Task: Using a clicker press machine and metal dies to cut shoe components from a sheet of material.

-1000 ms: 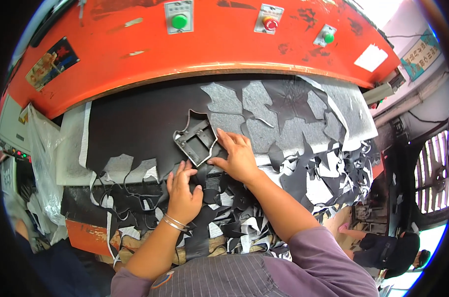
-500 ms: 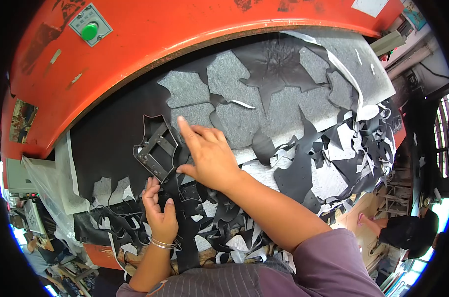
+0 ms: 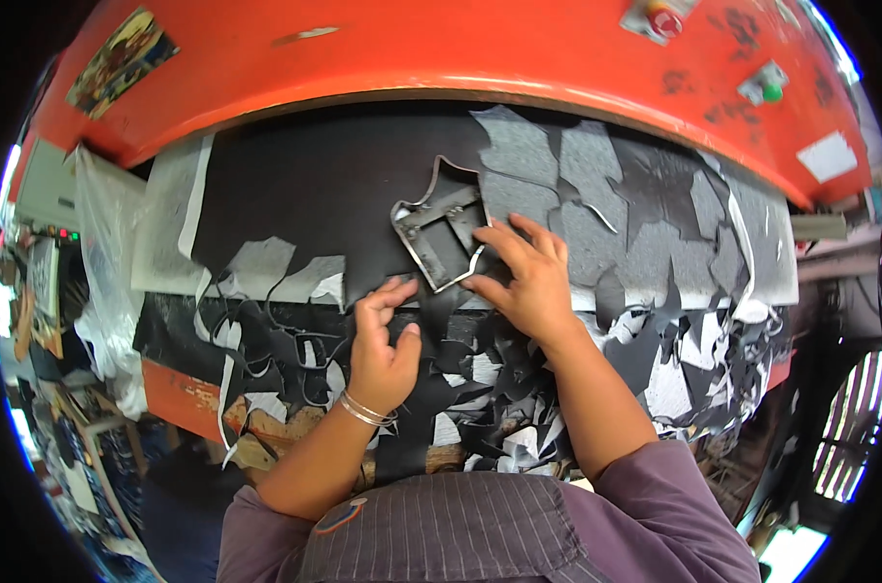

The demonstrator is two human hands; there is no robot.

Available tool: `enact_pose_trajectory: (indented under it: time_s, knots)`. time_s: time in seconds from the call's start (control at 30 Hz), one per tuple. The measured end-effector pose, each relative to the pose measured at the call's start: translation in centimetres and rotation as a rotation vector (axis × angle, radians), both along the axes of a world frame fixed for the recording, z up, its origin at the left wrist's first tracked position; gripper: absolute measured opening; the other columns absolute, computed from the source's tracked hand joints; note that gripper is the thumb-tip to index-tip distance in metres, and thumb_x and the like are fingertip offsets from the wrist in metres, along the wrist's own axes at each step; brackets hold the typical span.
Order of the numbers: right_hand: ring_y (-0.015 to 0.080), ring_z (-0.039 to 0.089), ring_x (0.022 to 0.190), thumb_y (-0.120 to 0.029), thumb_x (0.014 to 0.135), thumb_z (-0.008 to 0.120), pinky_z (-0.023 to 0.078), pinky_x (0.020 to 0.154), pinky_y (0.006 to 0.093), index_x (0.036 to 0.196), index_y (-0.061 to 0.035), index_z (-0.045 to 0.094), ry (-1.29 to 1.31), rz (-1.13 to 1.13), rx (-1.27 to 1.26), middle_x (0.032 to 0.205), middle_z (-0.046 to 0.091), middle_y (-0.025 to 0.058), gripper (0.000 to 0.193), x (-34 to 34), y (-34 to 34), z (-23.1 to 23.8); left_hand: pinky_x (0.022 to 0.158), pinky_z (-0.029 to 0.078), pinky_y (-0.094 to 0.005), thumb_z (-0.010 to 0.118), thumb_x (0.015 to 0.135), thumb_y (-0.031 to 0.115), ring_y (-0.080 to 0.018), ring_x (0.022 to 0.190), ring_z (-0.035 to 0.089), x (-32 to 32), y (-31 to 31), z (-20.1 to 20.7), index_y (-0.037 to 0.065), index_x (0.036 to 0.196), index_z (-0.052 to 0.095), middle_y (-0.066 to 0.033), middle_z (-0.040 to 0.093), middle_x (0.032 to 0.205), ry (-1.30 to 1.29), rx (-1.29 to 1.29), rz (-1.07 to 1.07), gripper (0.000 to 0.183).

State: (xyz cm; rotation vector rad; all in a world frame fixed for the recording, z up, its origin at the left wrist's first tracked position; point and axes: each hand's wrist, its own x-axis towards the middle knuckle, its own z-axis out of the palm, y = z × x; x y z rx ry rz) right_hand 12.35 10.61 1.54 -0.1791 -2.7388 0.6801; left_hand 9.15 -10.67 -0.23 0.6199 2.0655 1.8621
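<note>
A metal cutting die [image 3: 448,228], an angular outline with crossbars inside, stands on a black sheet of leather-like material [image 3: 295,189]. My right hand [image 3: 533,277] is at its right side, the fingertips on the upper edge and the thumb near the bottom corner, closed on the rim. By the die's lower left edge, my left hand [image 3: 383,350] has its fingers loosely bent and the thumb apart, with nothing in it. Grey fuzzy backing [image 3: 519,151] shows through cut-out gaps to the right of the die.
The red press beam [image 3: 412,58] arches across the far side, with a red knob [image 3: 664,21] and a green button [image 3: 772,93] on it. Black and white offcuts [image 3: 519,437] pile along the near edge. A clear plastic sheet [image 3: 116,301] hangs at the left.
My view has swung, so the press and sheet appear shifted. My right hand has gone from lying beside the die with its index finger stretched out to holding the rim.
</note>
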Motion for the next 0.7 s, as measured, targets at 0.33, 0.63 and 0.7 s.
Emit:
enact_pose_trajectory:
  time_s: [0.33,0.63,0.7]
  knots:
    - [0.0314,0.049,0.118,-0.03,0.065,0.081,0.032,0.098,0.0433,0.109,-0.0141,0.063,0.012,-0.035,-0.025,0.115,0.064,0.0081,0.051,-0.15,-0.82,0.62,0.112,0.011,-0.0519,0.057,0.074,0.0,-0.0344,0.134,0.036,-0.2,0.26,0.62,0.004,0.116,0.035,-0.0228,0.05,0.134,0.249,-0.292,-0.062,0.047]
    - [0.0276,0.05,0.118,-0.033,0.066,0.08,0.033,0.096,0.0426,0.11,-0.0172,0.062,-0.007,-0.024,-0.006,0.119,0.063,0.0068,0.05,-0.1,-0.47,0.83,0.111,0.011,-0.0531,0.062,0.071,0.002,-0.0361,0.134,0.034,-0.02,0.49,0.7,0.006,0.114,0.034,-0.022,0.048,0.135,0.307,-0.383,-0.078,0.051]
    - [0.0263,0.049,0.121,-0.033,0.067,0.079,0.033,0.097,0.0428,0.111,-0.0161,0.062,-0.001,0.003,-0.002,0.12,0.062,0.0062,0.05,-0.15,-0.09,0.37,0.111,0.012,-0.0509,0.061,0.072,0.002,-0.0354,0.134,0.035,-0.21,0.55,0.18,0.006,0.116,0.034,-0.0223,0.048,0.135,0.282,-0.347,-0.075,0.052]
